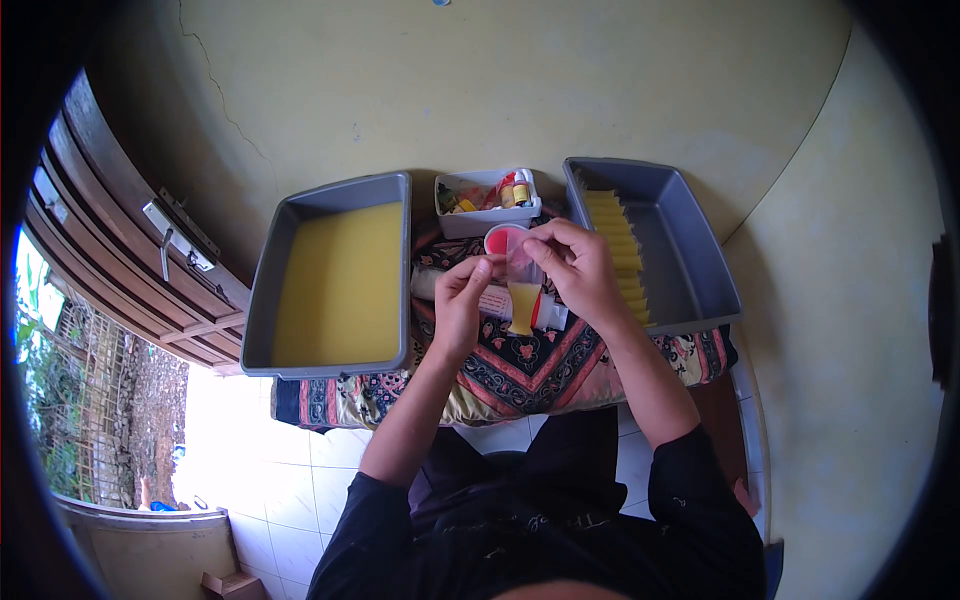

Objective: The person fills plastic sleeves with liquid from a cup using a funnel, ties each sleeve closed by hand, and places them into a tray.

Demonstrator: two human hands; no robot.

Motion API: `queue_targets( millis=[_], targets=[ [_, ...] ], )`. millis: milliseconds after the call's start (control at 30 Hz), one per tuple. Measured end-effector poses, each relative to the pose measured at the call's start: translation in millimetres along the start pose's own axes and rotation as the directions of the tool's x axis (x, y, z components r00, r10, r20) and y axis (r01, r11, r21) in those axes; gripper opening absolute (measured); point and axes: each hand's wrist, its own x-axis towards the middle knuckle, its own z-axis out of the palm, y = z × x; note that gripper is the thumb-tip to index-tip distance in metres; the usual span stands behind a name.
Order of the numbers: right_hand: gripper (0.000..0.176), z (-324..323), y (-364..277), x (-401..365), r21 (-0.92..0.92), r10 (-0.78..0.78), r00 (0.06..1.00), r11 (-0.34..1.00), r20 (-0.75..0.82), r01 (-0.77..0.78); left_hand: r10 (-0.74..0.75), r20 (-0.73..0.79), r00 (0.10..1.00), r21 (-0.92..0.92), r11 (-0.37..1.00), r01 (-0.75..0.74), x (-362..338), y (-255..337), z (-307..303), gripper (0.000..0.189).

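Note:
A clear plastic bag [522, 305] with yellow liquid in its lower part hangs upright in front of me. My right hand [578, 268] pinches the bag near its top. Close on the other side, my left hand [463, 303] has its thumb and finger pressed together by the bag's upper part; what they hold is too small to make out. Just behind the fingers stands a small round cup [496, 238] with something red inside. Under the hands lies a white packet with red print [495, 301], partly hidden by the bag.
On the left, a grey tub [408, 290] holds yellow liquid. A second grey tub [690, 250] at the right has a row of filled yellow bags [615, 240] along its left side. A white box [470, 222] with small bottles stands at the back of the patterned cloth [500, 375].

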Motion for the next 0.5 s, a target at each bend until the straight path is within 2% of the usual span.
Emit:
queue_targets(
  millis=[167,233,300,333,400,500],
  targets=[
    [0.014,5,28,4,-0.112,-0.021,0.993,0.994,-0.117,0.008,-0.059,0.023,0.998,0.159,0.986,0.055,-12,-20,7,0.023],
    [0.014,8,39,5,-0.158,-0.023,0.990,0.987,-0.140,0.000,-0.148,-0.049,0.988,0.123,0.981,0.153,-14,-24,13,0.023],
    [0.016,12,50,6,-0.242,-0.078,0.980,0.970,-0.183,0.032,-0.160,-0.051,0.986,0.070,0.984,0.163,-12,-42,9,0.023],
    [0.016,13,57,6,-0.242,-0.079,0.980,0.970,-0.180,0.034,-0.225,-0.052,0.973,0.035,0.973,0.227,-13,-46,8,0.024],
    [0.017,15,72,5,-0.289,0.016,0.984,0.955,-0.175,-0.067,-0.319,-0.052,0.946,-0.004,0.948,0.319,-17,-52,9,0.026],
    [0.018,18,87,3,-0.312,0.003,0.985,0.948,-0.175,-0.059,-0.389,-0.070,0.918,-0.098,0.919,0.382,-17,-72,6,0.026]
  ],
)
